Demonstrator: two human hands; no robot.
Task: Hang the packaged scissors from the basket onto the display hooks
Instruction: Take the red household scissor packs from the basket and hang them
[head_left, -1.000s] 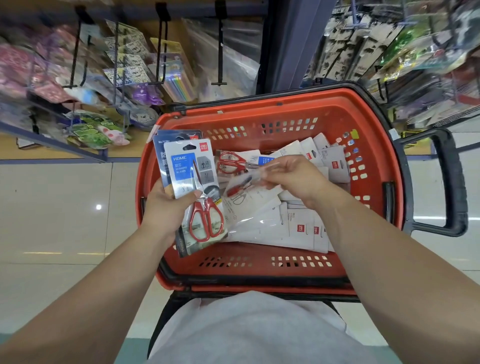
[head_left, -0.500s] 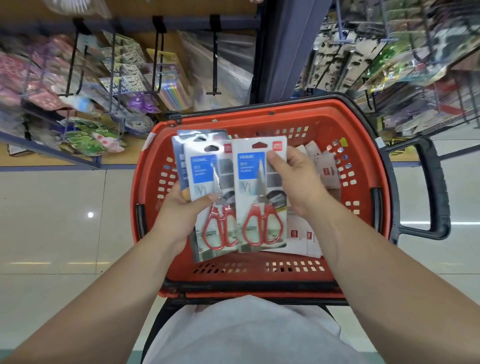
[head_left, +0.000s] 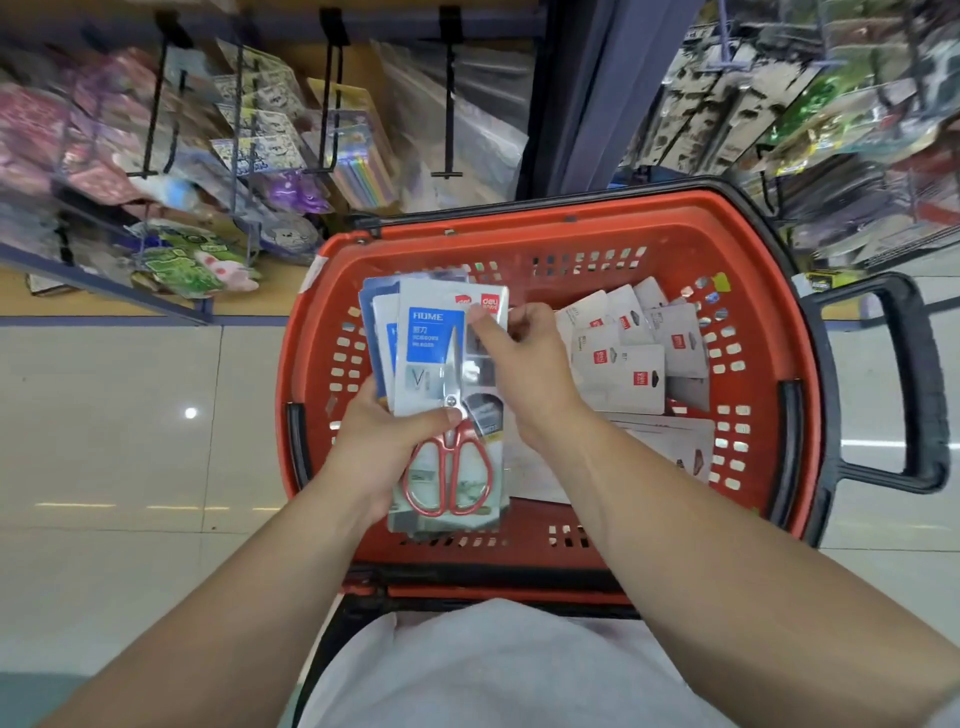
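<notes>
The left hand (head_left: 384, 441) grips a stack of scissors packs (head_left: 382, 332) and holds it up over the left half of the red basket (head_left: 571, 218). Its fingers are curled round the left edge and the back of the stack. Its thumb lies across the front, right by the little screw of the scissors. The front pack (head_left: 426, 379) stands upright, with a blue label near the top and red scissor handles (head_left: 449, 475) at the bottom (the blades point up). The right hand (head_left: 524, 374) pinches the top right part of that front pack. Its thumb is pressed on the front and its other fingers are curled next to the edge. So both hands are closed on the packs, and neither is open. More loose packs (head_left: 634, 358) lie in a flat heap in the right half of the basket. Most of them show white backs with small red marks. A black handle (head_left: 930, 384) sticks out from the basket's right side. Past the basket, black hooks (head_left: 450, 104) stick out from the shelf wall, well apart from the hands. Bright packets (head_left: 358, 156) hang on the hooks to the left, but they are too blurry to tell what they are. A pale shiny floor (head_left: 130, 415) lies under the basket on the left.
</notes>
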